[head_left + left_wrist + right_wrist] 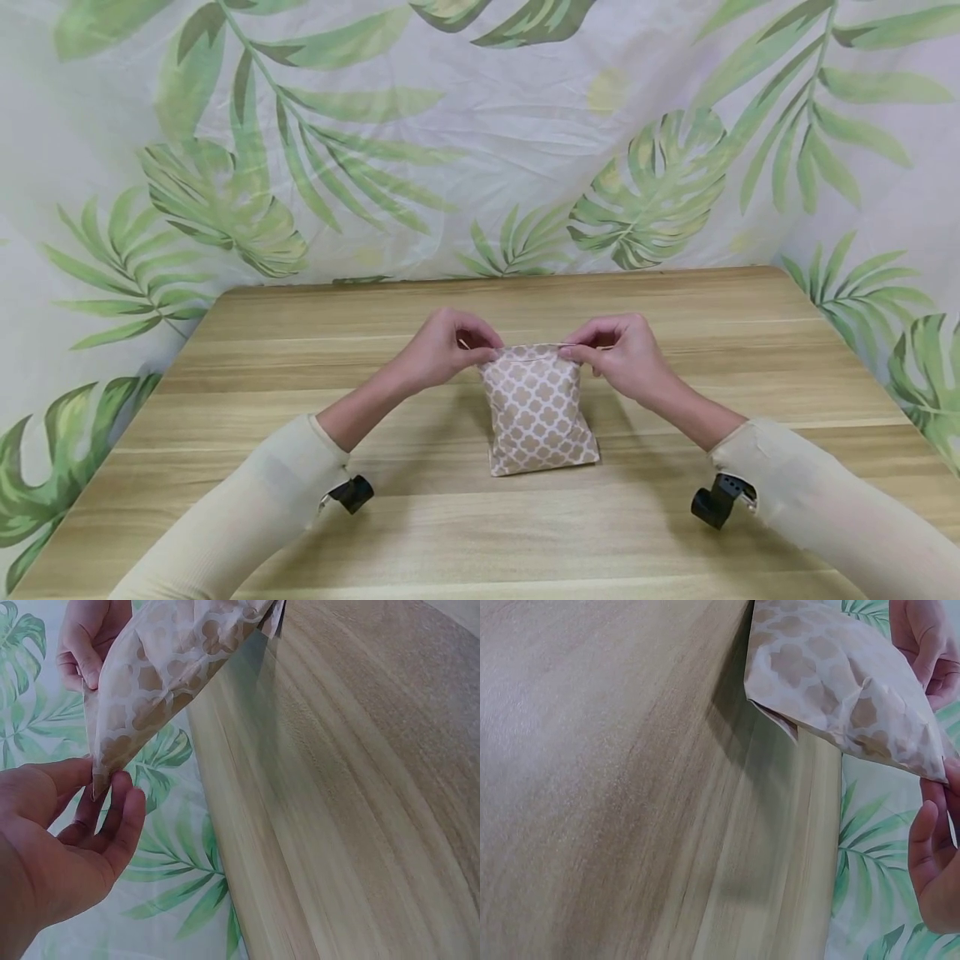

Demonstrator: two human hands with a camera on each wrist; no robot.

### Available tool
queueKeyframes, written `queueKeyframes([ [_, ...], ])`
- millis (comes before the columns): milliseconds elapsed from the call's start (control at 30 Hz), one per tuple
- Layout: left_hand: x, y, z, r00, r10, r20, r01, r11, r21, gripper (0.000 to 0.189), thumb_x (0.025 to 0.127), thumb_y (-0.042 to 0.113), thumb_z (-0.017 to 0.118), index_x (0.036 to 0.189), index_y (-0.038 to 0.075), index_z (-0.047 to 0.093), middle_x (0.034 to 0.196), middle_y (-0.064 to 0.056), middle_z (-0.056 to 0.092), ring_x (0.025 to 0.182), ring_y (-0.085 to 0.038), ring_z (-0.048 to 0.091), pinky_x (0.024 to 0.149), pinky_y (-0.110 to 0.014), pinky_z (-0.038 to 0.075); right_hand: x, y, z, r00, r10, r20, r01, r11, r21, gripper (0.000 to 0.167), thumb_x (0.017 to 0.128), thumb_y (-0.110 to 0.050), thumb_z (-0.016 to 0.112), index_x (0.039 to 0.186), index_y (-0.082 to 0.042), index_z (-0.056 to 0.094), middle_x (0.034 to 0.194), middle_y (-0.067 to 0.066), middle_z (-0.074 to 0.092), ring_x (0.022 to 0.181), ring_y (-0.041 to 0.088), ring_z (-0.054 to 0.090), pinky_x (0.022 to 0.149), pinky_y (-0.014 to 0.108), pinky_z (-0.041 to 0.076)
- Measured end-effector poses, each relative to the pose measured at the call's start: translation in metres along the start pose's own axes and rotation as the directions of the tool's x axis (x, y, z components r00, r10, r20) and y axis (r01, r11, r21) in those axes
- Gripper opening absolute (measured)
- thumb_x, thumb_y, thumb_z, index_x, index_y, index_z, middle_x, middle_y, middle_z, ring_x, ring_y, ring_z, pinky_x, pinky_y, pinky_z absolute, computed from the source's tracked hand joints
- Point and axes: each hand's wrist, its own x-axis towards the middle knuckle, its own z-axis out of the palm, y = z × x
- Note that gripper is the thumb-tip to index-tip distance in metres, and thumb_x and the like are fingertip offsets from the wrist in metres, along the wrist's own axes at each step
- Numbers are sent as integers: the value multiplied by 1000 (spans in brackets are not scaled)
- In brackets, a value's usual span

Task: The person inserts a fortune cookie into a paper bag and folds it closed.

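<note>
A beige paper bag (536, 412) with a white quatrefoil pattern stands near the middle of the table, its body bulging. My left hand (444, 350) pinches the top left corner of the bag between thumb and fingers. At the top right corner my right hand (628, 357) does the same, so the top edge is stretched between both hands. The left wrist view shows the bag (161, 675) tapering to the corner held by the left hand (75, 832). In the right wrist view the bag's lower end (810, 671) has a folded flap; what is inside is hidden.
The wooden table (420, 533) spreads around the bag on all sides. Behind it hangs a pale cloth (510, 158) printed with green leaves. Black wrist cameras (352, 493) are strapped under both cream sleeves (247, 508), close above the tabletop.
</note>
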Motion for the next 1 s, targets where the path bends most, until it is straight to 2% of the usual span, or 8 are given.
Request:
queueKeyframes([
  [233, -1, -2, 1, 999, 40, -8, -39, 997, 72, 4, 90, -4, 77, 94, -4, 79, 87, -12, 77, 71, -11, 64, 64, -21, 53, 1, 1, 0, 1000, 17, 16, -17, 1000, -8, 6, 86, -1, 83, 87, 4, 79, 82, 13, 76, 57, 17, 59, 48, 26, 50],
  [367, -1, -4, 2, 999, 53, -2, -53, 995, 88, 4, 90, -4, 77, 93, -4, 79, 87, -11, 77, 70, -10, 64, 63, -21, 53, 2, 3, 1, 999, 36, 32, -36, 999, -4, 6, 85, 1, 83, 87, 5, 78, 80, 12, 76, 58, 21, 58, 49, 27, 50],
  [533, 0, -8, 3, 998, 57, -2, -57, 995, 85, 4, 88, -6, 77, 92, -5, 79, 87, -13, 76, 70, -9, 64, 63, -21, 54, 4, 8, 2, 997, 61, 40, -62, 998, 19, 6, 86, 3, 81, 88, 7, 78, 79, 12, 75, 57, 20, 59, 49, 26, 51],
  [767, 6, -16, 3, 1000, -30, 3, 30, 997, 72, 6, 89, -4, 77, 95, -4, 80, 91, -12, 78, 72, -11, 65, 63, -21, 52, 8, 12, 6, 982, 169, 79, -175, 981, 82, 13, 89, 3, 78, 98, 12, 75, 84, 11, 75, 67, 18, 67, 56, 33, 61],
  [867, 9, -21, 3, 997, -75, -1, 75, 995, 61, 7, 91, -3, 75, 97, -4, 80, 94, -13, 78, 74, -12, 64, 65, -21, 52, 11, 13, 9, 972, 215, 93, -225, 967, 118, 16, 90, 5, 76, 102, 15, 73, 85, 9, 73, 69, 15, 67, 59, 33, 63],
  [1000, 12, -26, 2, 991, -132, -2, 132, 991, 18, 11, 93, -6, 70, 100, -6, 79, 96, -16, 77, 75, -12, 63, 65, -22, 54, 15, 16, 12, 963, 252, 95, -262, 959, 111, 15, 91, 6, 74, 103, 15, 71, 84, 8, 70, 69, 15, 66, 60, 33, 63],
])
